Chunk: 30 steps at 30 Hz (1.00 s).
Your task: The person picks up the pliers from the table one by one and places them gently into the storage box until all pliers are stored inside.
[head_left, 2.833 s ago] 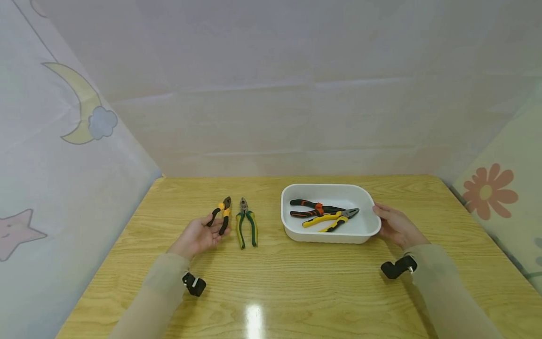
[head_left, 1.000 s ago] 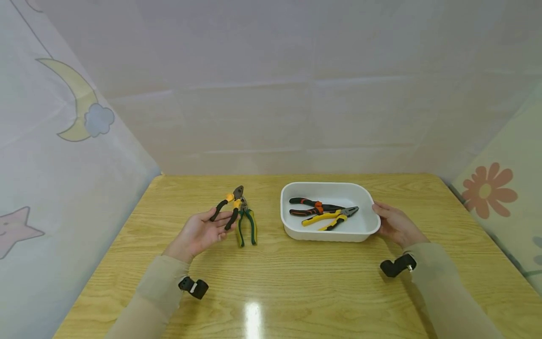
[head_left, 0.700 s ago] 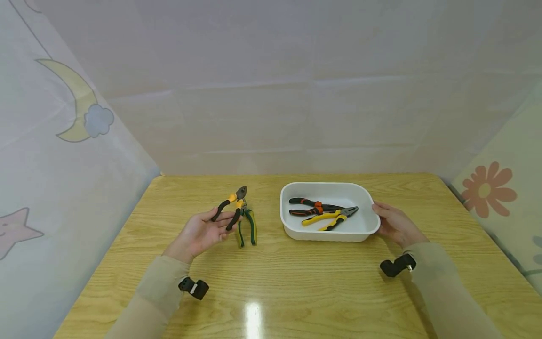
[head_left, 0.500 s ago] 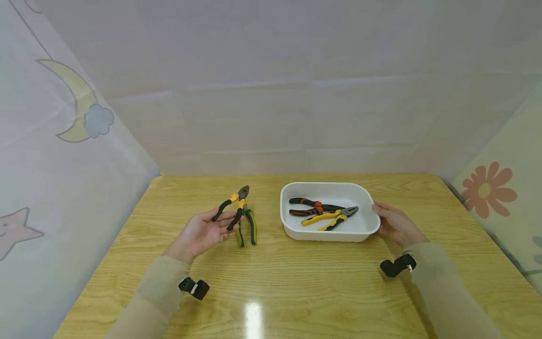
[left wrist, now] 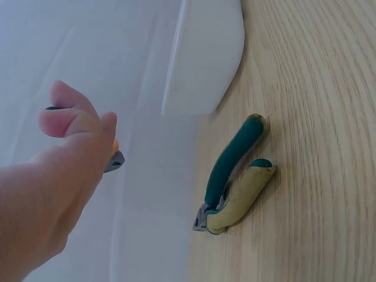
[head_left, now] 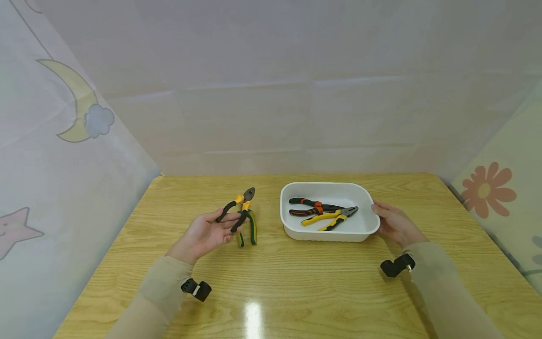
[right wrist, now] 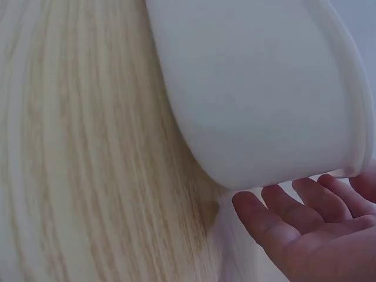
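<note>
My left hand (head_left: 211,234), palm turned up, holds pliers (head_left: 247,206) with black and yellow handles between thumb and fingers, their dark head pointing away. They are raised above the table and overlap the green-handled pliers (head_left: 252,230) in the head view. Those lie on the wood, handles spread, as the left wrist view also shows. At the right, the fingertips of my right hand (head_left: 395,225) touch the end wall of a white plastic bin (head_left: 330,237), with the thumb by its rim. Inside the bin lie black and red pliers (head_left: 315,207) and yellow and black pliers (head_left: 334,220).
The wooden table (head_left: 271,278) ends at a pale sheet (head_left: 271,117) hanging behind it. Patterned sheets stand at the left and right sides. Black wrist cameras sit on both sleeves.
My left hand has lifted the black and yellow pliers off the table and carried them rightward, over the green-handled pair. It shifts slightly right in the last half second. My right hand stays at the bin.
</note>
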Available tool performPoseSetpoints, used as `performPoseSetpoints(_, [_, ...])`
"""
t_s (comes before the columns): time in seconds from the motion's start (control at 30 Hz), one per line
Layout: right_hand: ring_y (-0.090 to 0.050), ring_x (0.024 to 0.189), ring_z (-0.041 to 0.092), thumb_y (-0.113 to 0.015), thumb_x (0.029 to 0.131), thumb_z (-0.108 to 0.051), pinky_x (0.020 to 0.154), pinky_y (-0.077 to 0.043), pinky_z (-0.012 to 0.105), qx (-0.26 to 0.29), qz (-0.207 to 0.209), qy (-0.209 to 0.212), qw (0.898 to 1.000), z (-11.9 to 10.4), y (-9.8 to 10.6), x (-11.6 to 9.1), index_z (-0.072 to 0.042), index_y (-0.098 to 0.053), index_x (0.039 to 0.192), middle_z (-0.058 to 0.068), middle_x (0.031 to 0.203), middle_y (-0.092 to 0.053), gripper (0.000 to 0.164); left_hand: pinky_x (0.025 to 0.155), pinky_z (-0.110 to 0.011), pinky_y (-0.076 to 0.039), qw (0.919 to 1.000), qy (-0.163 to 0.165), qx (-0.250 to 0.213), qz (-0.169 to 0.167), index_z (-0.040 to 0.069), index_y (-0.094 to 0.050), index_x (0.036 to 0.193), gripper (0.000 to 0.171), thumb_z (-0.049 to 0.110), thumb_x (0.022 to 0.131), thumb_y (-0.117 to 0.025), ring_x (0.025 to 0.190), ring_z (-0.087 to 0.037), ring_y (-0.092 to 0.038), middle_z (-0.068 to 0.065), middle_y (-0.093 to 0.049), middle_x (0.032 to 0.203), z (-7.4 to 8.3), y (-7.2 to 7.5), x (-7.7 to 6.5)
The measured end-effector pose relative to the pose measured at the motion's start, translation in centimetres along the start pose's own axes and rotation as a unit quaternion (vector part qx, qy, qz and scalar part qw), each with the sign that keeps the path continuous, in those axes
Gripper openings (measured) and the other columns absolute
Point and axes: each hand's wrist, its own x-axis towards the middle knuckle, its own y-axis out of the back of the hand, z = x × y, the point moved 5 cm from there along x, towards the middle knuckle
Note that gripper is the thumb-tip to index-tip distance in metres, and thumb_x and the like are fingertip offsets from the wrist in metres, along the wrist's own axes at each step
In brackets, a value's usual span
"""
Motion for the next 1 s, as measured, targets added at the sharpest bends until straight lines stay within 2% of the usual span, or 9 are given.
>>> performPoseSetpoints(0.17, [-0.052,0.094,0.003,-0.052,0.101,-0.028,0.079,-0.05,0.022,-0.058,0.037,0.005,0.998,-0.4,0.1,-0.1,-0.009,-0.01,0.156,0.011,0.145,-0.035,0.072,0.078,-0.025,-0.042,0.9999,0.002,-0.003,-0.013,-0.012,-0.001,0.15,0.059,0.028,0.108,-0.014,0.101,-0.025,-0.056,-0.013,-0.063,0.112,-0.2,-0.3,0.2])
performPoseSetpoints(0.33, [-0.052,0.095,0.004,-0.049,0.103,-0.025,0.079,-0.05,0.022,-0.098,0.058,0.006,0.993,-0.9,-0.1,-0.2,-0.007,-0.014,0.155,0.018,0.157,-0.019,0.065,0.079,-0.026,-0.043,0.9998,0.005,-0.015,-0.013,-0.01,-0.021,0.144,0.052,0.027,0.108,-0.016,0.101,-0.026,-0.057,-0.016,-0.064,0.112,-0.5,-0.5,0.4])
performPoseSetpoints(0.4, [-0.052,0.095,0.004,-0.049,0.103,-0.024,0.079,-0.05,0.022,-0.1,0.062,0.004,0.993,-0.9,-0.2,-0.2,-0.007,-0.015,0.155,0.018,0.157,-0.019,0.065,0.077,-0.026,-0.043,0.9998,0.004,-0.011,-0.015,-0.008,-0.033,0.136,0.048,0.027,0.108,-0.016,0.101,-0.027,-0.058,-0.016,-0.064,0.113,-0.5,-0.6,0.4])
performPoseSetpoints(0.5, [-0.051,0.096,0.004,-0.049,0.103,-0.023,0.08,-0.049,0.022,-0.097,0.063,0.003,0.993,-1.0,-0.4,-0.3,-0.007,-0.015,0.155,0.018,0.157,-0.019,0.065,0.074,-0.026,-0.041,0.9998,0.0,-0.001,-0.02,-0.007,-0.042,0.129,0.047,0.027,0.109,-0.017,0.101,-0.027,-0.059,-0.015,-0.063,0.115,-0.6,-0.7,0.4])
performPoseSetpoints(0.57, [-0.051,0.096,0.005,-0.05,0.102,-0.022,0.08,-0.049,0.022,-0.094,0.063,0.004,0.994,-1.0,-0.4,-0.4,-0.007,-0.015,0.155,0.018,0.157,-0.02,0.065,0.073,-0.025,-0.04,0.9997,-0.002,0.01,-0.023,-0.011,-0.036,0.136,0.051,0.027,0.109,-0.016,0.1,-0.026,-0.059,-0.014,-0.063,0.114,-0.6,-0.8,0.4])
performPoseSetpoints(0.73, [-0.052,0.094,0.005,-0.05,0.103,-0.022,0.079,-0.05,0.022,-0.087,0.06,0.004,0.994,-1.0,-0.4,-0.4,-0.006,-0.015,0.155,0.016,0.152,-0.028,0.064,0.073,-0.024,-0.04,0.9989,0.004,0.032,-0.035,-0.016,-0.006,0.147,0.059,0.027,0.108,-0.011,0.096,-0.022,-0.056,-0.011,-0.063,0.114,-0.8,-1.4,0.7])
performPoseSetpoints(0.83, [-0.053,0.095,0.005,-0.05,0.103,-0.022,0.08,-0.05,0.023,-0.083,0.061,0.0,0.995,-1.0,-0.3,-0.4,-0.007,-0.016,0.155,0.016,0.152,-0.029,0.064,0.073,-0.024,-0.04,0.9987,0.013,0.027,-0.04,-0.015,-0.005,0.148,0.059,0.029,0.108,-0.01,0.095,-0.022,-0.055,-0.013,-0.06,0.118,-1.0,-1.7,1.0])
performPoseSetpoints(0.9, [-0.053,0.096,0.006,-0.05,0.102,-0.022,0.08,-0.05,0.023,-0.083,0.063,-0.003,0.995,-0.9,-0.3,-0.4,-0.008,-0.016,0.155,0.016,0.154,-0.025,0.064,0.073,-0.025,-0.041,0.9988,0.019,0.02,-0.04,-0.014,-0.006,0.148,0.06,0.029,0.108,-0.011,0.095,-0.022,-0.056,-0.019,-0.054,0.127,-1.2,-1.8,1.2])
performPoseSetpoints(1.0, [-0.052,0.095,0.006,-0.051,0.102,-0.023,0.08,-0.05,0.023,-0.079,0.066,-0.007,0.995,-0.9,-0.3,-0.4,-0.008,-0.017,0.155,0.015,0.154,-0.025,0.065,0.074,-0.025,-0.041,0.9987,0.026,0.019,-0.041,-0.014,-0.005,0.149,0.06,0.03,0.108,-0.012,0.093,-0.021,-0.057,-0.034,-0.031,0.146,-1.5,-2.1,1.5])
